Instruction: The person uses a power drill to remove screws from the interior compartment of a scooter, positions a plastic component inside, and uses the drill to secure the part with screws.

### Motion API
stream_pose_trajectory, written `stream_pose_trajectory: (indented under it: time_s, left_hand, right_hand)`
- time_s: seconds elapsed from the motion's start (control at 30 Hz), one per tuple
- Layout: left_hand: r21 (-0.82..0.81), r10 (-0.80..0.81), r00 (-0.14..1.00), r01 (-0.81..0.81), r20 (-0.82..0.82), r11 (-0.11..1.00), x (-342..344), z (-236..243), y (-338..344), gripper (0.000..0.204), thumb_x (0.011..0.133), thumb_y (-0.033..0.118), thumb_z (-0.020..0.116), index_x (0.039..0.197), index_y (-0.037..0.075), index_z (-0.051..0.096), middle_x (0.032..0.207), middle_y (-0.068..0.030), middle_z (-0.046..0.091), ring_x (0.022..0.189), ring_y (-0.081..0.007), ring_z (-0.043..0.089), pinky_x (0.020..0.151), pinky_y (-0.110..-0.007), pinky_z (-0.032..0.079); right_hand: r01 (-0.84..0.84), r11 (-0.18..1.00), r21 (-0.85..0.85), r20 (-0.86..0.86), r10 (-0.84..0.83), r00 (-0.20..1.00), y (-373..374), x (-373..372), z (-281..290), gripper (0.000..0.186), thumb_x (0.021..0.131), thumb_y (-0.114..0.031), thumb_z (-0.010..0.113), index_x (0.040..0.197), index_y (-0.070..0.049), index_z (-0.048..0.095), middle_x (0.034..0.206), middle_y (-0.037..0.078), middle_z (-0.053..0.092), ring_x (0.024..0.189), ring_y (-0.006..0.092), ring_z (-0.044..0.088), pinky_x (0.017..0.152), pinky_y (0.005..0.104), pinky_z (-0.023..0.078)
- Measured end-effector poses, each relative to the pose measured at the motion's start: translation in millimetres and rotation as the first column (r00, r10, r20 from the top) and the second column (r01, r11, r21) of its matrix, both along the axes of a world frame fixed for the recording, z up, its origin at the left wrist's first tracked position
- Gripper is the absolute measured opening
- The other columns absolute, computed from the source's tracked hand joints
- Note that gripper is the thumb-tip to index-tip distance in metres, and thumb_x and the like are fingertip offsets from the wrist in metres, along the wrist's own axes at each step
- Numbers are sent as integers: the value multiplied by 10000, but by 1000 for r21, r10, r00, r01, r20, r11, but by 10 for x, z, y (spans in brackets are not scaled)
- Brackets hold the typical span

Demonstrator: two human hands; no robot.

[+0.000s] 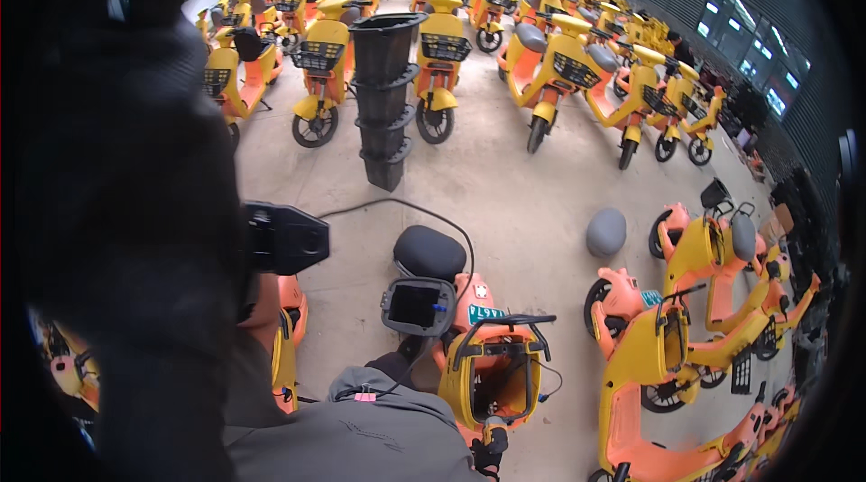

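My right hand (487, 461), in a dark glove at the lower edge, is closed on what looks like a cordless drill (494, 434). The tool is against the lower front of a yellow-orange scooter (451, 392), whose front cavity (505, 383) lies exposed inside a black frame. A grey sleeve (361, 432) with a pink clip crosses the bottom. Beside the scooter are a black open tray (417, 306) and a dark seat (430, 252). A large blurred dark shape (135, 211) fills the left side; whether it includes my left hand is unclear.
A tall stack of black baskets (383, 103) stands ahead on the pale floor. Rows of yellow scooters (442, 58) spread behind it. A loose grey seat (606, 232) lies at right, near more scooters (645, 374). A black device (289, 238) has a cable. People are far back.
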State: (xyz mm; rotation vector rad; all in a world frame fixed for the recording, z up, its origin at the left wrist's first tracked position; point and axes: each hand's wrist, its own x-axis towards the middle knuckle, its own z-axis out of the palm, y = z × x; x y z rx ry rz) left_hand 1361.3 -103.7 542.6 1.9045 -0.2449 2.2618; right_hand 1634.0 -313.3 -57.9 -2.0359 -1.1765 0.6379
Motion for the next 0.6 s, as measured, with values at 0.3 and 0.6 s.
stream_pose_trajectory:
  time_s: [0.3, 0.6]
  left_hand:
    - [-453, 58, 565, -714, -823, 534, -158, -3388, 954, 247, 807, 170, 603, 1002, 25, 562, 889, -138, 600, 739, -232, 589, 651, -320, 470]
    - [-66, -926, 192, -981, -325, -181, -1225, -5619, 378, 279, 780, 285, 534, 885, 42, 622, 847, -176, 635, 800, -322, 619, 659, -398, 488]
  right_hand:
    - [-56, 998, 7, 15, 56, 998, 230, -29, 38, 393, 740, -170, 679, 1069, -45, 505, 975, 101, 556, 854, 229, 557, 691, 322, 467]
    - [9, 1000, 11, 28, -10, 1000, 150, -26, 40, 389, 734, -176, 683, 1058, -49, 508, 957, 101, 558, 834, 231, 562, 667, 326, 472]
